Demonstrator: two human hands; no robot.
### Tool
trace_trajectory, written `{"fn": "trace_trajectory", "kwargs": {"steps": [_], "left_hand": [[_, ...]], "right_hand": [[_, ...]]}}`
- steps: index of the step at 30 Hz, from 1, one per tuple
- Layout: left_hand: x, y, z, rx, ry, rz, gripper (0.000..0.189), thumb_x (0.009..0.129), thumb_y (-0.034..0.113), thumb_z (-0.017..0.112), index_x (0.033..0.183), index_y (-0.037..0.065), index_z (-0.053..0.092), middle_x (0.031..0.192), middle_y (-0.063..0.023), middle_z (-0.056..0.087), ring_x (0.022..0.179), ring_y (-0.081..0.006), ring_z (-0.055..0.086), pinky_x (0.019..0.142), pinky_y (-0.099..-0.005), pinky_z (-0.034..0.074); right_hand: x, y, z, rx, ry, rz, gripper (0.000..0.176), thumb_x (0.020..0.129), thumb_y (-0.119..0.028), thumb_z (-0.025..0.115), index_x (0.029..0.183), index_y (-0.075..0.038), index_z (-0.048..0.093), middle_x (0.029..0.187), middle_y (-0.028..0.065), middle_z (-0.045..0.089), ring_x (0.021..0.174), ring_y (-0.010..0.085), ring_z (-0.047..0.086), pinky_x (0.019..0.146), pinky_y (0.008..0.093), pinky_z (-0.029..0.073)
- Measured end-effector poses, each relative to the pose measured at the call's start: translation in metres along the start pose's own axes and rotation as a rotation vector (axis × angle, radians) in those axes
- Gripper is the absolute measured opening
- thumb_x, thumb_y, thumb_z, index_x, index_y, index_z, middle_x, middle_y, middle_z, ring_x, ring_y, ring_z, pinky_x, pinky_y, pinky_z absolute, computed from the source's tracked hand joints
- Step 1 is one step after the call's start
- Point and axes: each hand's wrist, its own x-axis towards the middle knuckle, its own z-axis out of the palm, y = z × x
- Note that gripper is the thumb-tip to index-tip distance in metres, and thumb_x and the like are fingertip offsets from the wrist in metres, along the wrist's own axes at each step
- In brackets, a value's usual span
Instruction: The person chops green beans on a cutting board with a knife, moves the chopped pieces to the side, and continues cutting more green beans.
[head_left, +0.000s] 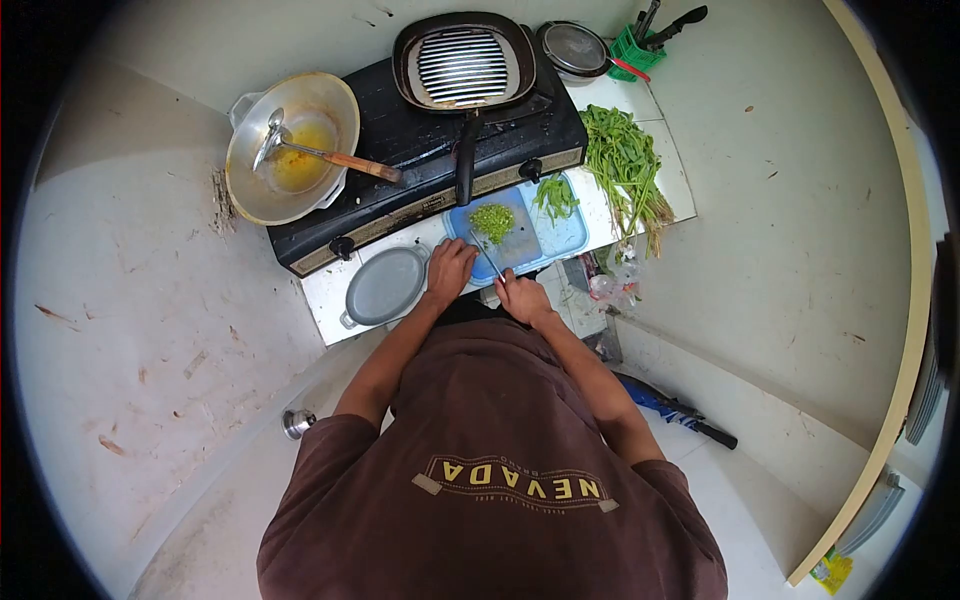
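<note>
My right hand (pixel 524 297) is wrapped round the handle of a knife (pixel 486 253), whose blade points up and left over a blue cutting board (pixel 522 243). Beside the blade, my left hand (pixel 452 268) rests at the board's left edge with its fingers curled together. Whatever those fingers hold, if anything, is hidden. A small heap of finely chopped greens (pixel 491 222) lies at the blade's tip. Several longer green leaves (pixel 557 199) sit at the right end, in the light blue tray (pixel 573 236) around the board.
Behind the board stands a black stove (pixel 385 135) bearing a ridged grill pan (pixel 462 68) and a large oily wok (pixel 345 108) with a ladle (pixel 335 158). Leafy greens (pixel 625 165) lie right; a grey oval dish (pixel 386 285) lies left. Knives fill a green basket (pixel 630 52).
</note>
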Motion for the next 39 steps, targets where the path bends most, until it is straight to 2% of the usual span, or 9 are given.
{"fn": "trace_trajectory", "kwargs": {"steps": [9,12,18,21,24,27,39], "left_hand": [[-0.004,-0.003,0.003,0.002,0.012,0.003,0.007,0.089,0.015,0.070,0.093,0.010,0.073,0.093,-0.0058,0.063,0.092,-0.0287,0.061,0.079,-0.0425,0.049],[-0.004,-0.002,0.002,-0.052,0.031,-0.009,0.007,0.089,0.014,0.070,0.093,0.009,0.074,0.092,-0.0065,0.064,0.091,-0.0301,0.062,0.079,-0.0430,0.050],[0.000,-0.001,0.001,-0.198,0.051,-0.128,0.008,0.088,0.012,0.070,0.091,0.006,0.075,0.088,-0.0092,0.066,0.087,-0.0333,0.063,0.079,-0.0448,0.051],[0.000,-0.001,0.000,-0.188,0.019,-0.131,0.008,0.087,0.012,0.071,0.091,0.006,0.075,0.089,-0.0099,0.066,0.088,-0.0332,0.063,0.080,-0.0444,0.051],[0.000,0.000,-0.001,-0.194,0.010,-0.131,0.008,0.087,0.012,0.072,0.092,0.006,0.075,0.090,-0.0107,0.066,0.089,-0.0332,0.064,0.080,-0.0443,0.051],[0.000,-0.002,-0.001,-0.195,0.005,-0.135,0.009,0.087,0.012,0.072,0.093,0.006,0.075,0.090,-0.0107,0.065,0.090,-0.0331,0.063,0.081,-0.0444,0.051],[-0.001,-0.002,0.001,-0.161,-0.006,-0.143,0.008,0.086,0.011,0.072,0.092,0.006,0.074,0.089,-0.0108,0.065,0.089,-0.0337,0.063,0.081,-0.0448,0.051]], "right_hand": [[0.012,-0.006,0.002,-0.024,0.017,-0.037,0.042,0.105,-0.038,0.046,0.108,0.002,0.056,0.078,0.0246,0.071,0.076,0.0454,0.071,0.070,0.0551,0.058],[0.019,-0.008,0.002,-0.014,0.067,-0.061,0.043,0.106,-0.039,0.045,0.105,0.003,0.055,0.074,0.0268,0.069,0.071,0.0469,0.070,0.068,0.0571,0.056],[0.005,0.001,0.005,-0.013,0.066,-0.011,0.043,0.106,-0.039,0.045,0.106,0.003,0.056,0.075,0.0274,0.069,0.073,0.0467,0.070,0.069,0.0570,0.056],[0.009,0.003,0.007,0.004,0.036,0.007,0.043,0.105,-0.039,0.046,0.110,0.002,0.056,0.079,0.0264,0.071,0.077,0.0464,0.071,0.072,0.0575,0.057],[0.006,0.003,0.009,0.015,0.105,-0.068,0.039,0.104,-0.036,0.048,0.108,0.003,0.056,0.074,0.0269,0.069,0.071,0.0469,0.069,0.068,0.0573,0.056],[0.002,0.000,0.004,0.019,0.084,-0.082,0.038,0.104,-0.035,0.049,0.108,0.002,0.055,0.073,0.0269,0.069,0.071,0.0469,0.069,0.068,0.0570,0.056],[0.013,-0.011,0.006,-0.010,0.091,-0.053,0.038,0.104,-0.036,0.049,0.102,0.002,0.055,0.075,0.0245,0.070,0.074,0.0452,0.071,0.068,0.0552,0.058]]}}
